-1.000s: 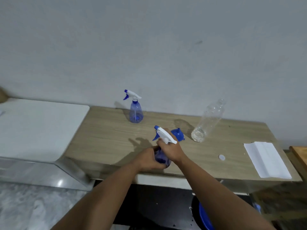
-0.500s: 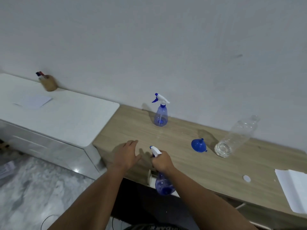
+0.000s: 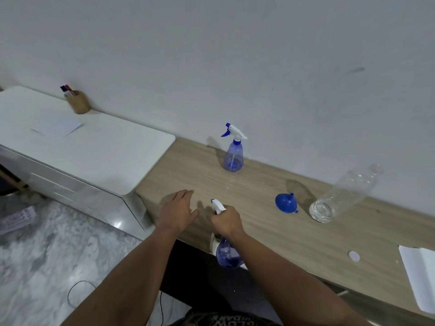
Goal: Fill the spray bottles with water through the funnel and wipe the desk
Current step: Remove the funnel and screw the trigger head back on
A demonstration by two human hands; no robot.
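Observation:
My right hand [image 3: 227, 221] grips the white trigger head of a blue spray bottle [image 3: 227, 255], whose body hangs below the front edge of the wooden desk [image 3: 294, 234]. Its nozzle points away from me. My left hand [image 3: 177, 211] hovers flat and open over the desk's left front corner, holding nothing. A second blue spray bottle [image 3: 233, 151] stands upright at the back near the wall. A blue funnel [image 3: 285, 203] lies on its side mid-desk. Right of it a clear plastic bottle [image 3: 342, 195] stands with a little water at its bottom and no cap.
A white bottle cap [image 3: 353, 256] and a folded white cloth [image 3: 421, 276] lie at the desk's right end. A white cabinet [image 3: 94, 156] adjoins the desk on the left, bearing a pen holder [image 3: 77, 102] and a paper sheet [image 3: 57, 127]. A cable lies on the floor.
My left hand let go of the spray bottle and moved left over the desk corner. My right hand carried the bottle down past the front edge. My view swung left.

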